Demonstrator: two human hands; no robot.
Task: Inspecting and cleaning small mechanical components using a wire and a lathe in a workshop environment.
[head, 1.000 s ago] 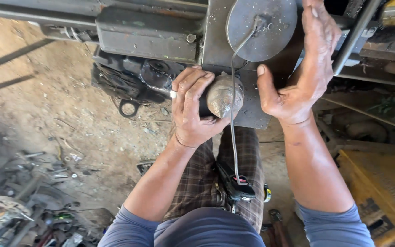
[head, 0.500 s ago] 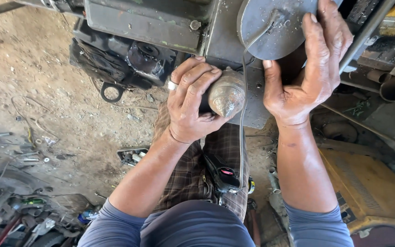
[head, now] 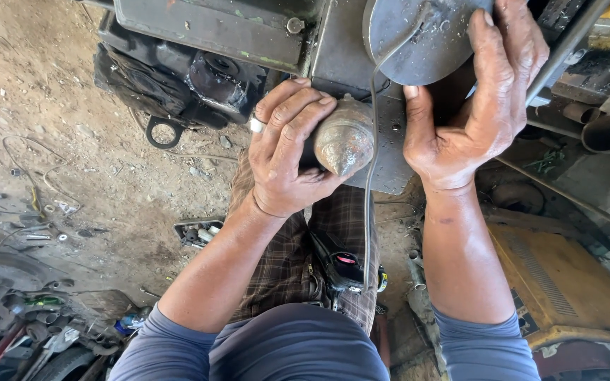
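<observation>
Gripping item 1: rounded metal knob (head: 346, 141), dull grey with a blunt cone tip, held at the middle of the frame against a flat steel plate (head: 390, 159). Left hand (head: 287, 152) is clenched around the knob's rear, fingers curled over the top, thumb underneath, a ring on 1 finger.

Item 2: round metal disc (head: 411, 42), mounted just above the knob. Right hand (head: 471, 113) lies flat and open against the disc's edge and the plate, fingers spread upward, grasping nothing.

Item 3: thin grey cable (head: 370, 212), running from the disc down past the knob's tip to a black device with a red patch (head: 344, 264) clipped at the waist; it crosses in front of the plate.

Item 4: dark engine block (head: 192, 70), left of the knob, with a black ring (head: 164, 132) hanging below.

Item 5: yellow casing (head: 566, 282), lower right, near the right forearm.

Item 6: scattered tools and scrap (head: 15, 317), lower left on the dirt ground (head: 72, 141), well apart from both hands.
</observation>
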